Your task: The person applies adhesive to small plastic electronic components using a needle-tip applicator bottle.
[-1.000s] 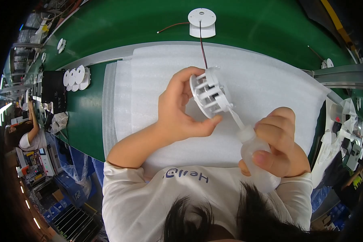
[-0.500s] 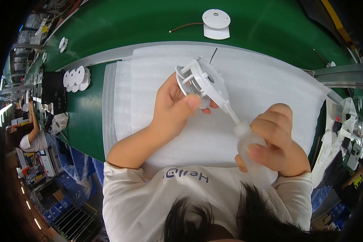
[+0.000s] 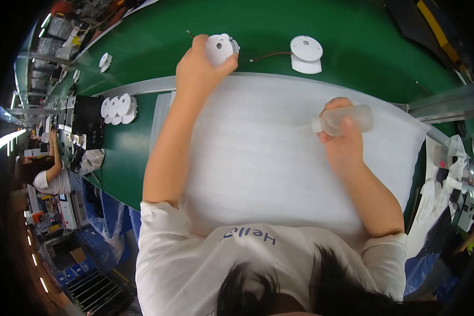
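Observation:
My left hand [image 3: 199,71] is stretched out to the far side of the bench. Its fingers and thumb grip a white round plastic housing [image 3: 219,49] by its edges, over the green surface, with a short wire end beside the fingertips. I cannot tell whether the housing touches the bench. On the right, my right hand [image 3: 343,150] wraps round a translucent squeeze bottle [image 3: 359,119]. The bottle lies sideways in the grip, its capped nozzle end pointing left above the white foam sheet [image 3: 258,163]. Another white round housing [image 3: 306,49] with a dark red wire lies farther back on the green bench.
Several white round parts [image 3: 123,106] stand at the left beside a black box [image 3: 88,122]. A metal rail [image 3: 442,105] runs along the right. White plastic sheeting [image 3: 429,195] hangs at the right edge. Another person [image 3: 51,176] works far left.
My left hand has carried the white housing away from me to the back of the bench. The squeeze bottle has come away from it and turned sideways in my right hand.

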{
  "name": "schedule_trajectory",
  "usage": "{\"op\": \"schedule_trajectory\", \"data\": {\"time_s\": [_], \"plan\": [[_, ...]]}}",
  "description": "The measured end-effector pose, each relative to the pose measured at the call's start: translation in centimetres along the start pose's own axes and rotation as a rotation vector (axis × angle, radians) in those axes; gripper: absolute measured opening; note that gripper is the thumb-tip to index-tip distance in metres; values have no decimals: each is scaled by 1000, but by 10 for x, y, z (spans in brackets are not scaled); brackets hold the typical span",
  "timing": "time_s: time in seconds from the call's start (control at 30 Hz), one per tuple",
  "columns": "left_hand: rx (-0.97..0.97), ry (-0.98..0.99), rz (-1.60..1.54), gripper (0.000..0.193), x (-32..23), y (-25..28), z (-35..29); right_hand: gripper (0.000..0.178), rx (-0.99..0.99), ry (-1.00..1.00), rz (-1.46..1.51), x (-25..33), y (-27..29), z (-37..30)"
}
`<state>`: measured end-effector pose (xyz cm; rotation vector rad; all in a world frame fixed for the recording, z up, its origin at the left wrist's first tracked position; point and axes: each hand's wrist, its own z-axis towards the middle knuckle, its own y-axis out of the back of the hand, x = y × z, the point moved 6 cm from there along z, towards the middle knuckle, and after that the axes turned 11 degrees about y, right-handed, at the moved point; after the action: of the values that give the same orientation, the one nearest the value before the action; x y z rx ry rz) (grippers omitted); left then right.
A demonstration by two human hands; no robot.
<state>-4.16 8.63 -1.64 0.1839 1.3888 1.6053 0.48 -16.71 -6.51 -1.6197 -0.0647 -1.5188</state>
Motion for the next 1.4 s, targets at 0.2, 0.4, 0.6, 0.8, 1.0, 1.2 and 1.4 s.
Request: {"op": "schedule_trajectory", "data": {"time_s": [0.2,0.4,0.6,0.8,1.0,1.2,1.4], "plan": [[170,137,430,66,38,-36,52,31,-196,-111,158,-28,12,11],[115,133,221,73,17,11,16,32,-113,-124,156,-16,12,12],[60,423,547,66,132,82,8,32,-176,-98,145,-21,12,14],[83,723,757,60,197,115,4,30,-164,-116,153,-19,11,12],[156,728,709,66,210,114,12,29,-197,-110,171,-20,10,12],[243,788,706,64,214,107,12,28,-178,-113,193,-22,10,13],[204,748,664,63,233,104,12,30,-250,-118,183,-21,8,13]]}}
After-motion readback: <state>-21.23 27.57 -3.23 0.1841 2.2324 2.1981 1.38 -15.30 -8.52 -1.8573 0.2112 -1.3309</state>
